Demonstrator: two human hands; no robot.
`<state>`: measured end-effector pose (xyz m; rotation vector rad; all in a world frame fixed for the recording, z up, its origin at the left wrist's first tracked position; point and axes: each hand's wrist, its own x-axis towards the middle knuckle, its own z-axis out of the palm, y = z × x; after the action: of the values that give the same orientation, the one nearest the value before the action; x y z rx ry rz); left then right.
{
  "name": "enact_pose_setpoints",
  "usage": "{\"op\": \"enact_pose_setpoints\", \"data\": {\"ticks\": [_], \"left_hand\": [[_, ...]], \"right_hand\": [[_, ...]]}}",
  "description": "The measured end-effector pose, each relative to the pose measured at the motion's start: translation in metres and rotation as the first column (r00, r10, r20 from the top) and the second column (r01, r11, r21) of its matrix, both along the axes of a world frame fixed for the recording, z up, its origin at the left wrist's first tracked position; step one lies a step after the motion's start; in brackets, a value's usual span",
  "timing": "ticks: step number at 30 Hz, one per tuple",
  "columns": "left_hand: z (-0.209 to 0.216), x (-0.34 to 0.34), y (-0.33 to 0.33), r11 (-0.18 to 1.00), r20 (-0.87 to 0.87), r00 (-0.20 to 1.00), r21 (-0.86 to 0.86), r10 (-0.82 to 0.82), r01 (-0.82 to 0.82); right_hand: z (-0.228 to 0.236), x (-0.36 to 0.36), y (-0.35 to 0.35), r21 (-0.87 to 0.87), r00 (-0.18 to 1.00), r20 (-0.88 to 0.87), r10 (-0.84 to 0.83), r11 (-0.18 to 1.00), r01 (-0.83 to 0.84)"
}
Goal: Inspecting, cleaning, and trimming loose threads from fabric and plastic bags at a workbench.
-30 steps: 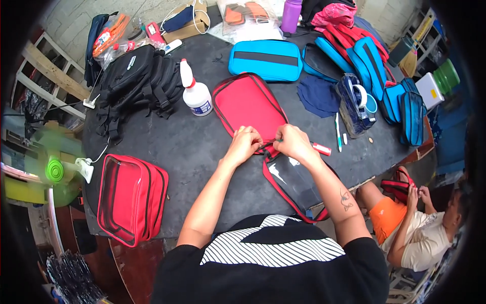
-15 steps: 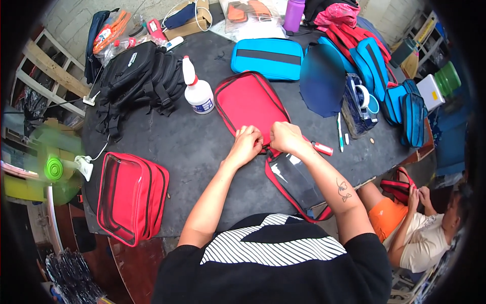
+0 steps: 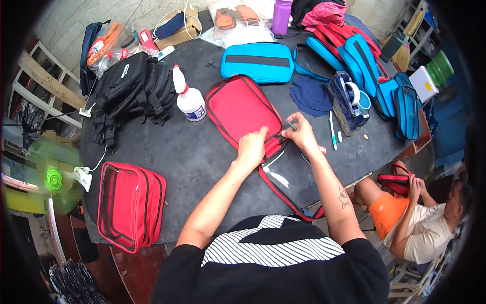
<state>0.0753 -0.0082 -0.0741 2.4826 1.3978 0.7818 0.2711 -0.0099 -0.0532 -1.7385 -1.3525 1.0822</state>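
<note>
A red bag [image 3: 243, 109] with dark zipper edging lies opened out on the black table, its clear window flap [image 3: 283, 175] and red strap folded toward me. My left hand [image 3: 251, 150] is closed on the bag's near edge, thumb pointing toward the right corner. At that corner my right hand [image 3: 302, 134] pinches a thin dark object [image 3: 291, 124], too small to identify. A small red item [image 3: 322, 150] lies partly hidden behind my right wrist.
A spray bottle [image 3: 191, 103], a black backpack [image 3: 134, 83] and a second red bag [image 3: 132, 205] stand left. Turquoise cases [image 3: 257, 63], dark blue cloth [image 3: 310, 96], a tape dispenser [image 3: 349, 104] and a toothbrush-like stick [image 3: 332, 130] lie beyond. Someone sits at right [image 3: 428, 223].
My hands were close together at the bag's near edge. The right has shifted right, its fingers now pinching the thin dark object. The left thumb has lifted. The view has shifted slightly.
</note>
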Motion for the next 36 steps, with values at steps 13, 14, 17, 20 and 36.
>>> {"op": "enact_pose_setpoints", "data": {"ticks": [13, 14, 17, 20, 36], "left_hand": [[0.055, -0.005, 0.022, 0.777, 0.878, 0.354, -0.459, 0.322, 0.431], [0.058, -0.005, 0.023, 0.778, 0.886, 0.334, -0.448, 0.322, 0.440], [0.060, -0.008, 0.025, 0.829, 0.906, 0.363, -0.369, 0.220, 0.420], [0.056, -0.008, 0.028, 0.823, 0.900, 0.384, -0.371, 0.205, 0.430], [0.068, -0.005, 0.026, 0.849, 0.705, 0.687, -0.462, 0.177, 0.256]], "right_hand": [[0.064, -0.007, -0.007, 0.335, 0.911, -0.399, 0.109, 0.942, 0.034], [0.063, -0.005, -0.005, 0.327, 0.905, -0.415, 0.095, 0.944, 0.051], [0.078, -0.012, -0.009, 0.285, 0.927, -0.370, 0.058, 0.957, 0.054], [0.081, -0.015, -0.010, 0.269, 0.994, -0.105, 0.012, 0.963, 0.017], [0.050, -0.029, -0.001, 0.298, 0.875, -0.484, 0.007, 0.942, 0.157]]}}
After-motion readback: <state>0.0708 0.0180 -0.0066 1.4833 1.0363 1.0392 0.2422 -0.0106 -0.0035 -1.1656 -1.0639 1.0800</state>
